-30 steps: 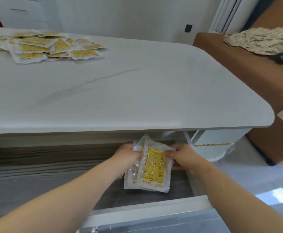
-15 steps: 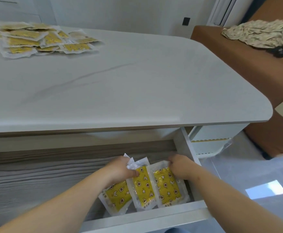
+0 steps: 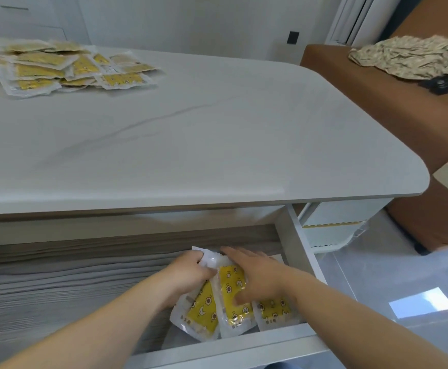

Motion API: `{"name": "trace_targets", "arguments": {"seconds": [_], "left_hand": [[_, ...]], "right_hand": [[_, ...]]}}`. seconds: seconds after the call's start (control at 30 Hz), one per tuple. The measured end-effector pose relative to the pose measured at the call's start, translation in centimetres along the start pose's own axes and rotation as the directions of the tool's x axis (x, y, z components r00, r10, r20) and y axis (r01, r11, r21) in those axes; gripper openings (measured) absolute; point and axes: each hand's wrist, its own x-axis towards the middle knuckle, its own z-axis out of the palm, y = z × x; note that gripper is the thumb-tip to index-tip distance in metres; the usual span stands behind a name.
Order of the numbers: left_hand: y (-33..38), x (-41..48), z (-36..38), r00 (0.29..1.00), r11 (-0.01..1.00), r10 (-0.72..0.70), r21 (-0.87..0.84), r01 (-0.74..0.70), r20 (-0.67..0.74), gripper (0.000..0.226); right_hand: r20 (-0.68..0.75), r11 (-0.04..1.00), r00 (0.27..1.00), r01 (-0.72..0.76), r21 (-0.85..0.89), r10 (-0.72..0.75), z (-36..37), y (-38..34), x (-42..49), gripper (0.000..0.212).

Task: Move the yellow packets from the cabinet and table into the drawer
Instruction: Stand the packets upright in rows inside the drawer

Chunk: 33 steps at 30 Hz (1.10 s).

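Observation:
Three yellow packets [image 3: 230, 302] with cartoon prints lie fanned out in the right front corner of the open drawer [image 3: 294, 249]. My left hand [image 3: 191, 272] grips the clear top edge of the left packets. My right hand [image 3: 254, 275] lies flat with straight fingers on the middle and right packets, covering much of them. A heap of several more yellow packets [image 3: 57, 69] rests on the far left of the white table [image 3: 217, 134].
The drawer floor [image 3: 57, 283] is grey wood grain, and its white front rail [image 3: 230, 350] runs along the bottom. A brown sofa [image 3: 393, 83] with a crumpled patterned cloth [image 3: 409, 55] stands to the right. A white low unit [image 3: 334, 227] sits under the table's right end.
The packets went from a held bundle down onto the drawer floor and spread into a fan. My right hand has opened and now lies flat across them.

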Motion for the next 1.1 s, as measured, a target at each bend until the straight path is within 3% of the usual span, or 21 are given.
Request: {"name": "trace_targets", "arguments": {"seconds": [0.07,0.13,0.3,0.37,0.53,0.6,0.7,0.83,0.93,1.1], "left_hand": [[0.1,-0.1,0.0,1.0,0.991,-0.004,-0.132,0.004,-0.003,0.016],[0.1,-0.2,-0.7,1.0,0.989,-0.021,-0.145,0.022,0.011,0.015],[-0.1,-0.6,-1.9,0.999,0.987,-0.046,0.155,0.046,-0.003,0.016],[-0.3,-0.6,-1.6,0.999,0.991,-0.006,0.134,0.013,-0.051,0.017],[-0.5,-0.6,-0.8,0.991,0.999,-0.005,0.046,0.011,-0.134,0.069],[-0.5,-0.5,-0.7,0.994,0.988,-0.001,0.156,0.019,-0.112,0.06],[-0.4,-0.6,-0.7,0.995,0.894,0.02,0.447,0.026,-0.098,0.025],[-0.6,-0.4,-0.7,0.986,0.761,0.086,0.648,0.028,-0.143,0.018],[-0.7,-0.1,-0.6,0.984,0.797,0.099,0.604,0.011,-0.15,0.005],[-0.7,0.0,-0.3,0.987,0.907,0.063,0.42,0.004,-0.146,0.006]], "right_hand": [[0.007,0.997,1.0,-0.007,-0.082,0.007,0.1,0.1,0.2,0.091],[-0.05,0.987,0.998,-0.044,-0.153,0.037,0.0,0.3,0.4,0.079],[-0.099,0.978,0.991,-0.111,-0.176,0.095,-0.3,0.5,0.5,0.047],[-0.126,0.974,0.988,-0.115,-0.197,0.091,-0.3,0.4,0.4,0.037],[-0.118,0.979,0.988,-0.118,-0.165,0.099,0.0,0.5,0.4,0.037],[-0.108,0.989,0.988,-0.121,-0.08,0.112,0.1,0.6,0.6,0.041],[-0.113,0.99,0.984,-0.139,0.014,0.14,0.1,0.6,0.6,0.05],[-0.129,0.979,0.974,-0.196,-0.055,0.188,0.0,0.8,0.3,0.055],[-0.118,0.965,0.964,-0.247,-0.089,0.236,-0.1,0.8,0.1,0.054],[-0.182,0.962,0.945,-0.264,0.066,0.271,-0.2,0.9,0.2,0.037]]}}
